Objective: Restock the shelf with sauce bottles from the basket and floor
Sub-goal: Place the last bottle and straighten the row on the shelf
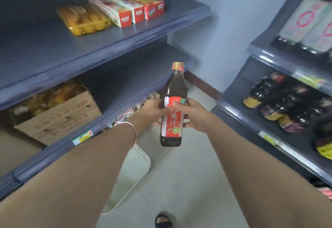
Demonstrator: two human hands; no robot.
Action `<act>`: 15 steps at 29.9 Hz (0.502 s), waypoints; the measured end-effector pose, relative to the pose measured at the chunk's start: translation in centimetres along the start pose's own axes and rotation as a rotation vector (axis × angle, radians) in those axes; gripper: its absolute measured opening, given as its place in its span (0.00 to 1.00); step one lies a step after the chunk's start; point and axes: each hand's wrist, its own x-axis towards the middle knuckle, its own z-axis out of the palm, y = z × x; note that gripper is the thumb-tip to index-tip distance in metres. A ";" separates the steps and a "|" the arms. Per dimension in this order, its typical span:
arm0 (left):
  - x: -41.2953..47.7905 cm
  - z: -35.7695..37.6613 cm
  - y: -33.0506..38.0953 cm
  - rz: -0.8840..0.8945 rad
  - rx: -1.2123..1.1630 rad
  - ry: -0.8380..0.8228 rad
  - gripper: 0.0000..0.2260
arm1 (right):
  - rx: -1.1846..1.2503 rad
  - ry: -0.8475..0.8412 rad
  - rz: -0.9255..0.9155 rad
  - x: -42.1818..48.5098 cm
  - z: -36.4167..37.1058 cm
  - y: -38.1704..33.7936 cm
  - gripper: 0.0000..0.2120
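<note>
A dark sauce bottle point(175, 91) with a gold cap and a red label is held upright in mid-air between two shelving units. My left hand point(152, 110) grips its left side and my right hand point(195, 115) grips its right side at label height. A white plastic basket point(133, 166) stands on the floor under my left forearm, mostly hidden. On the right shelf point(251, 120) lie several dark sauce bottles point(280, 105) with yellow labels.
The left unit's upper shelf point(125, 35) carries a yellow snack pack point(84, 21) and red-and-white boxes point(125, 6). A cardboard box point(59, 114) sits on the shelf below. Tall bottles point(309, 21) stand on the upper right shelf. A sandalled foot point(163, 220) rests on the tiled floor.
</note>
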 end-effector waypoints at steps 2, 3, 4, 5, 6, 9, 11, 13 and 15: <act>-0.6 1.4 3.0 0.034 0.122 -0.052 0.10 | 0.033 0.077 -0.043 -2.9 -1.8 -0.8 0.16; -1.0 2.2 4.6 0.061 0.171 -0.076 0.10 | 0.055 0.119 -0.063 -4.4 -2.7 -1.3 0.17; -1.3 3.0 6.1 0.098 0.200 -0.100 0.11 | 0.073 0.158 -0.090 -5.9 -3.6 -1.8 0.18; -1.7 3.9 7.6 0.144 0.214 -0.121 0.12 | 0.085 0.190 -0.124 -7.5 -4.5 -2.5 0.20; -2.0 5.0 9.0 0.192 0.221 -0.134 0.14 | 0.101 0.219 -0.155 -9.1 -5.6 -3.0 0.22; -3.4 9.6 13.2 0.325 0.287 -0.166 0.13 | 0.174 0.375 -0.222 -14.5 -10.0 -3.8 0.23; -3.9 12.4 15.0 0.414 0.396 -0.174 0.12 | 0.213 0.486 -0.241 -17.3 -12.3 -3.9 0.21; -4.6 16.4 17.4 0.479 0.503 -0.210 0.12 | 0.244 0.614 -0.276 -21.1 -15.5 -3.4 0.18; -5.6 20.8 19.8 0.539 0.615 -0.248 0.10 | 0.268 0.733 -0.309 -25.1 -18.8 -2.7 0.16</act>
